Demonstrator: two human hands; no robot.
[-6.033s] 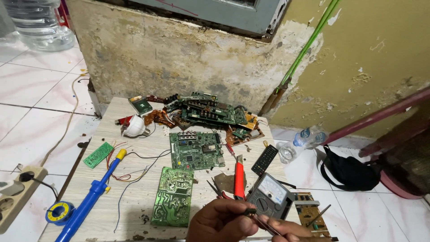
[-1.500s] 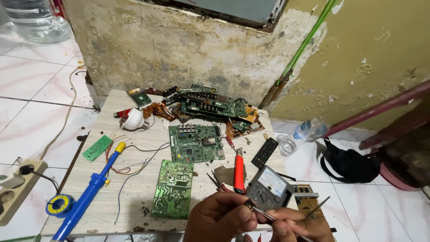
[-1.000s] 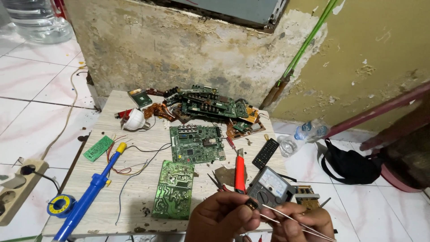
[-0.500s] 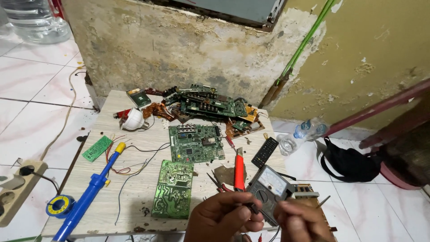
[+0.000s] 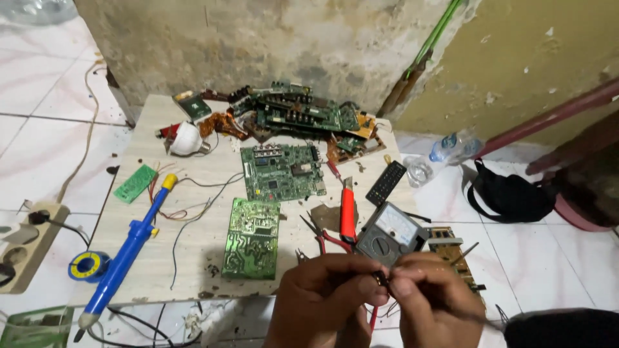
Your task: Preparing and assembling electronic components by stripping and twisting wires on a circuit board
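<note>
Right hand (image 5: 431,293) brought in against left hand (image 5: 329,293); both sets of fingers pinched on small dark part (image 5: 380,279); thin probes no longer seen splayed out.

Flat green circuit boards lying singly: three (image 5: 282,172), (image 5: 252,237), (image 5: 135,183). Heap of boards (image 5: 300,116) at the table's far edge: one, uncountable. Remote control (image 5: 386,183): one. Analogue meter (image 5: 391,232): one. Light bulb (image 5: 187,138): one. Hands: two (image 5: 322,296), (image 5: 432,299).

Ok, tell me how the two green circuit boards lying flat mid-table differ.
The far circuit board is wider than deep and lies component side up, showing chips and connectors. The near circuit board is narrower, runs lengthwise toward the hands, and shows pale solder traces. The near one reaches the table edge; the far one sits mid-table. Both are green, flat and untouched.
</note>
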